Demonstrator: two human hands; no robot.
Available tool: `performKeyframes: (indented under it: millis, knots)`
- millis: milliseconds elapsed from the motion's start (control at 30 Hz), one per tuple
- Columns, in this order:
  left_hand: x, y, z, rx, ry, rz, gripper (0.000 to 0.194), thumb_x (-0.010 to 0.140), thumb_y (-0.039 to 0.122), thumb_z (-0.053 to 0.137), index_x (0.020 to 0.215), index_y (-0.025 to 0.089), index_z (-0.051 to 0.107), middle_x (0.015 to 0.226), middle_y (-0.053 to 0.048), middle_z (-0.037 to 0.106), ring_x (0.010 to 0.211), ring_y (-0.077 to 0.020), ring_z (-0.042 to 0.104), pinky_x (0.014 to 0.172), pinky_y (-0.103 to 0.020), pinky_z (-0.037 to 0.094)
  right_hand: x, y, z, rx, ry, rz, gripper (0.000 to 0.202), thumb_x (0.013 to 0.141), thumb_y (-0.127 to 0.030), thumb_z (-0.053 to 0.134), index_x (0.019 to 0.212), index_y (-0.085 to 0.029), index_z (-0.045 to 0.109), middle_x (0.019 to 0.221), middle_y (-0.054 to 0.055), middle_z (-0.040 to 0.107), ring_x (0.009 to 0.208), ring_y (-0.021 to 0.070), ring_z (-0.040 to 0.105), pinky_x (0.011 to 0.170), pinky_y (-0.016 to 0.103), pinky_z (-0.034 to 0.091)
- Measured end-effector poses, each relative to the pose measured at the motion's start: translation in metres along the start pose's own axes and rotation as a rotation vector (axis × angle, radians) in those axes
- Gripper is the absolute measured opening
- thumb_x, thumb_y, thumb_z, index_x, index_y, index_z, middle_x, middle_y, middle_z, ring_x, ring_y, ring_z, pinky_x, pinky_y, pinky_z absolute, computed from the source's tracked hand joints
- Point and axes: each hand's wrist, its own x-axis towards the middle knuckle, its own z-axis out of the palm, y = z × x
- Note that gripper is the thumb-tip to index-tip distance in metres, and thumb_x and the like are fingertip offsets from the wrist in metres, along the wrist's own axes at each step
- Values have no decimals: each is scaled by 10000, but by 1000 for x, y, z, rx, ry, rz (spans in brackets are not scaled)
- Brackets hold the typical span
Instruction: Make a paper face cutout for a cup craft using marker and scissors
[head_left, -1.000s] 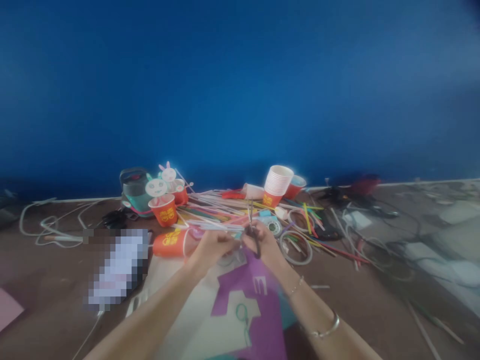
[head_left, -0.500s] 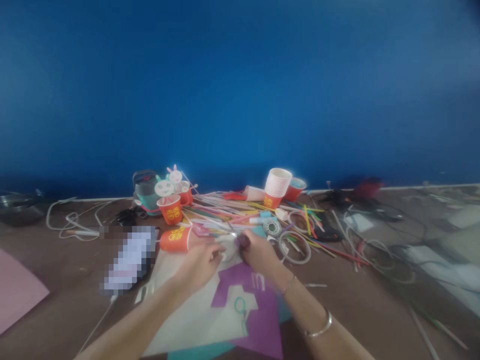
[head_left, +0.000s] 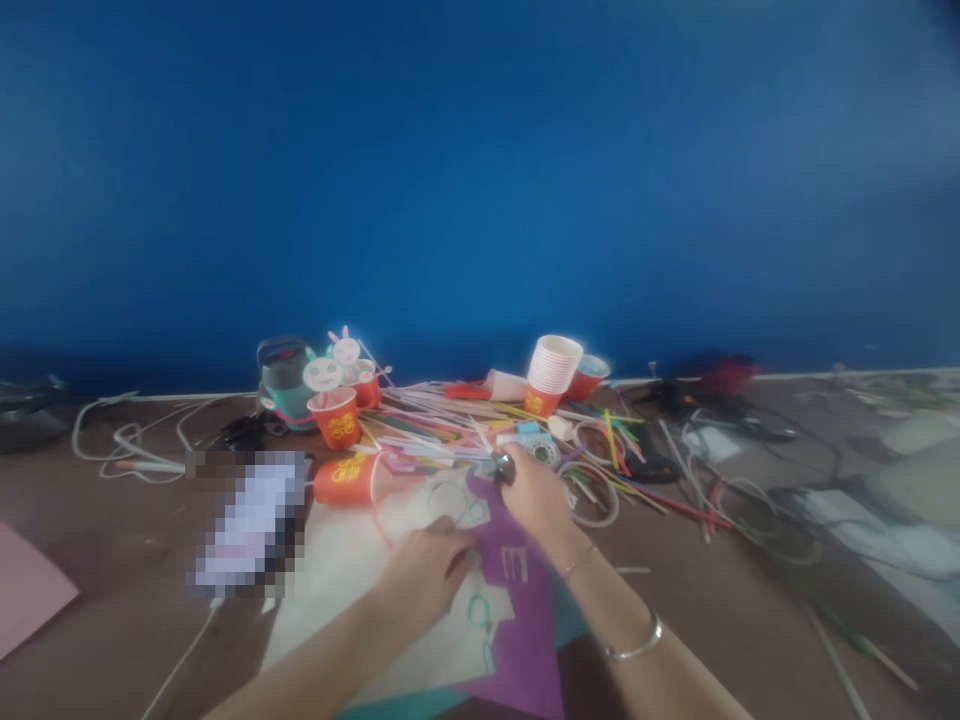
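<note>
My right hand [head_left: 534,492] is closed around the dark handle of what look like scissors [head_left: 504,466], their thin blade pointing up and left. Lower and to the left, my left hand [head_left: 427,568] rests over a white sheet [head_left: 330,590], its thumb and fingers curled together. Whatever lies between those fingertips is hidden. A white disc [head_left: 446,503] lies just beyond the left hand on the sheet. Purple paper [head_left: 517,640] with cut edges runs under the right wrist and bears a pale E-shaped mark. Green outlines show on white paper pieces near it.
Red paper cups [head_left: 337,418] stand at the back left, two bearing rabbit faces; another cup [head_left: 345,482] lies on its side. Behind the hands are a stack of cups [head_left: 553,370], scattered coloured sticks [head_left: 435,420] and a tape roll [head_left: 541,452]. A phone [head_left: 251,520] lies left, cables right.
My left hand has drawn back toward me and away from the right hand. The white disc now shows on the sheet. My right hand, with the scissors, has shifted slightly up and right.
</note>
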Motion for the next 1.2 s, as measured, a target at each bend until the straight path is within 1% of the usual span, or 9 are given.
performKeyframes:
  millis: [100,200,267,367,567,733,833,933,1200]
  knots:
    - [1,-1,-2,68,48,-6,334,848,212,466,1151,263,597,1017,-47,626,872,-204,617,757,-296,430,3,4,-2,86,57,-6,359,729,-100,552,1071,-208,572,908,70,695,816,215,631,636,257,367]
    - [10,-3,-3,163,131,56,308,802,141,498,1076,218,614,1064,-67,603,997,-225,566,853,-321,411,6,7,-10,297,50,-15,205,742,-158,567,942,-195,592,779,47,680,710,195,615,594,248,377]
    - [17,-5,-3,239,145,85,240,779,165,540,999,195,632,1051,-84,612,1019,-255,545,901,-365,388,7,8,-21,515,-97,0,140,738,-251,616,859,-190,580,661,17,654,589,169,585,524,233,373]
    - [21,-6,-6,285,135,69,203,758,213,572,949,170,624,999,-100,633,976,-273,559,891,-402,386,4,8,-42,753,-454,69,215,715,-354,672,793,-181,571,538,-6,627,458,136,544,430,208,354]
    - [17,-3,-15,331,84,84,215,734,240,585,938,173,592,1018,-101,612,977,-277,539,859,-405,392,-11,3,-75,759,-802,39,310,717,-441,689,671,-177,535,500,6,637,371,104,522,344,186,360]
    - [16,-5,-14,508,34,122,179,803,110,440,848,167,603,934,-105,615,925,-257,533,765,-372,410,-40,2,-67,685,-982,82,401,772,-533,610,637,-178,482,464,1,608,342,87,522,314,161,356]
    - [16,-7,-14,474,84,144,105,792,196,521,867,175,592,950,-75,612,929,-246,526,793,-371,413,-58,8,-52,704,-1072,167,428,780,-578,580,715,-165,489,507,4,624,364,89,558,324,149,403]
    - [15,-5,-15,448,86,168,179,756,250,588,919,176,582,992,-65,605,937,-244,522,797,-369,426,-69,11,-44,702,-1069,182,423,805,-583,547,820,-161,519,492,-19,609,332,85,544,300,136,397]
    - [18,-7,-14,551,103,212,131,777,126,484,817,166,602,866,-79,623,857,-236,558,701,-341,431,-73,-15,-29,695,-902,235,348,834,-484,536,715,-162,480,417,-38,547,298,79,506,294,137,355]
